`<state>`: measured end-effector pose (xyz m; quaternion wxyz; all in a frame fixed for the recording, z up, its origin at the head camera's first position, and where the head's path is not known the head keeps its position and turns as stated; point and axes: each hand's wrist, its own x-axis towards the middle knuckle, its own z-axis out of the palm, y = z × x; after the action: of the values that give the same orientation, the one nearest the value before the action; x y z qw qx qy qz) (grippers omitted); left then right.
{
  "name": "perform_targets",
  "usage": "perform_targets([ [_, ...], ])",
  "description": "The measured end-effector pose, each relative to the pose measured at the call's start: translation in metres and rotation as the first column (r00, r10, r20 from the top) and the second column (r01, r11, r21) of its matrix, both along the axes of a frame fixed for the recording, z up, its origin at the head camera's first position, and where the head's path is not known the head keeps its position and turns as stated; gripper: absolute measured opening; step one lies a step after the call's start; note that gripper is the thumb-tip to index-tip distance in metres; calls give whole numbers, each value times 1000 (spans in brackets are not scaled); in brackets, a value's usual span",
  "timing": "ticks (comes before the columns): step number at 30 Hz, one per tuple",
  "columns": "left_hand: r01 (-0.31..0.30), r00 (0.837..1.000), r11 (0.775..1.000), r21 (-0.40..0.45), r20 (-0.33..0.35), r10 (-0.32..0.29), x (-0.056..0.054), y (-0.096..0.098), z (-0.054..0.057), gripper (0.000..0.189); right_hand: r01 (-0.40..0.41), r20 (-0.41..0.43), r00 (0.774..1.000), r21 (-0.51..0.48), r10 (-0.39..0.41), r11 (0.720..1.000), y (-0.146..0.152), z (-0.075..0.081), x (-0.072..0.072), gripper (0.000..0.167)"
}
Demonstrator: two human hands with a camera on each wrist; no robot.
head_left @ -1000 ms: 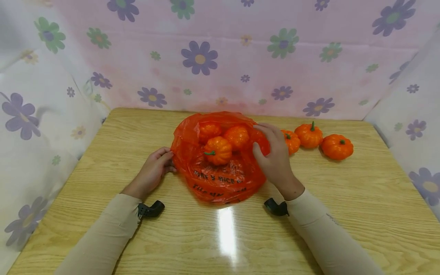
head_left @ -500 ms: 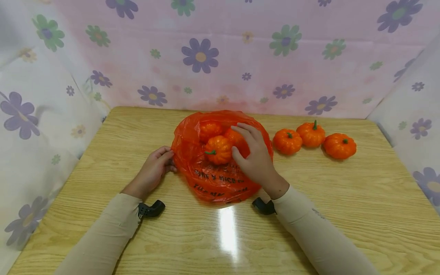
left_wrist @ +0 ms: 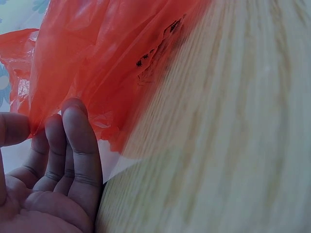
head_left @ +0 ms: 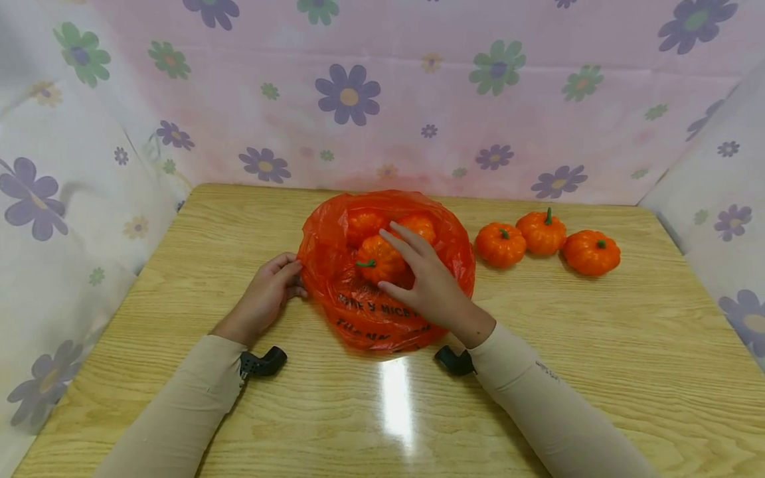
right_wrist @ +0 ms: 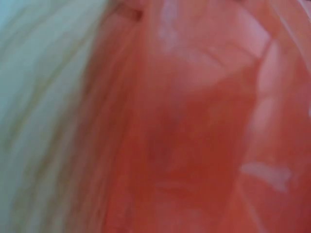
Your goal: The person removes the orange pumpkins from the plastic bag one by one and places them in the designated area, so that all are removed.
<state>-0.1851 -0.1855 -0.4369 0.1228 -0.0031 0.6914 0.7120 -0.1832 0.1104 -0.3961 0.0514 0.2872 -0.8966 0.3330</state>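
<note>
A red plastic bag with dark printed lettering lies spread open in the middle of the table. Inside it sit three small orange pumpkins: a front pumpkin with a green stem, a back left pumpkin and a back right pumpkin. My left hand pinches the bag's left edge between thumb and fingers, as the left wrist view shows. Over the bag's mouth, my right hand reaches in with fingers spread, fingertips right at the front pumpkin. Red plastic fills most of the right wrist view.
Three more pumpkins stand in a row right of the bag: a near one, a middle one and an outer one. The wooden table ends against a flowered cloth at the back and sides.
My right hand has moved left, from the bag's right rim across the opening to the front pumpkin. The left hand keeps its place on the bag's edge.
</note>
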Motion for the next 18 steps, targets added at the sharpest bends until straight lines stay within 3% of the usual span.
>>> perform_targets([
  [6, 3, 1000, 1000, 12, -4, -3, 0, 0, 2, 16, -39, 55, 998, 35, 37, 999, 1, -1, 0, 80],
  [18, 6, 1000, 1000, 6, -1, -6, 0, 0, 2, 16, -68, 78, 995, 73, 62, 995, 2, -4, 0, 76],
])
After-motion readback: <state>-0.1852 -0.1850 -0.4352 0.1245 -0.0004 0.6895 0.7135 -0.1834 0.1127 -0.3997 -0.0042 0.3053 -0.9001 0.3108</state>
